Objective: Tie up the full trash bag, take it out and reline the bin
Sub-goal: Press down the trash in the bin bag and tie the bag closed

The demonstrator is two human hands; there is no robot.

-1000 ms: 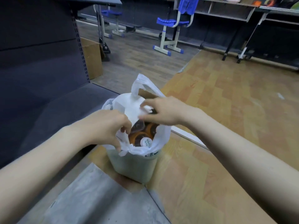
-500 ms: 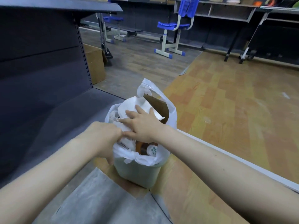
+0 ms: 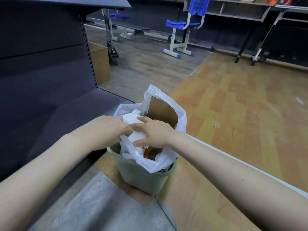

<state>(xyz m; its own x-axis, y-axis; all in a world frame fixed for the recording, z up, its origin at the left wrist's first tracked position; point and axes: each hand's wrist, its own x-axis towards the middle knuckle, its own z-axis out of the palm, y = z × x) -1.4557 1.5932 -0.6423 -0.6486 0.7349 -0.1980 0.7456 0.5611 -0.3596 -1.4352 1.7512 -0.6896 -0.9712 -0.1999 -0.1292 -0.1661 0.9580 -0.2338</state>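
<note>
A pale green bin [image 3: 141,177] stands on the floor, lined with a white plastic trash bag [image 3: 180,120] full of rubbish. A brown cardboard piece [image 3: 162,110] sticks up at the bag's far side, and white paper and an orange item show inside. My left hand [image 3: 110,129] grips the bag's near-left handle strip, which has come off the bin's left rim. My right hand [image 3: 153,132] lies over the white paper on top of the rubbish, fingers spread and pressing down.
A dark shelving unit [image 3: 41,55] rises at the left, with a cardboard box [image 3: 100,62] behind it. Blue chairs [image 3: 181,25] and desks [image 3: 241,12] stand at the back. Wood-pattern floor [image 3: 233,114] stretches to the right; a grey floor patch [image 3: 100,205] lies in front.
My left hand has pulled the bag's left edge off the bin rim and up toward the middle. My right hand has shifted slightly over the paper, still pressing it.
</note>
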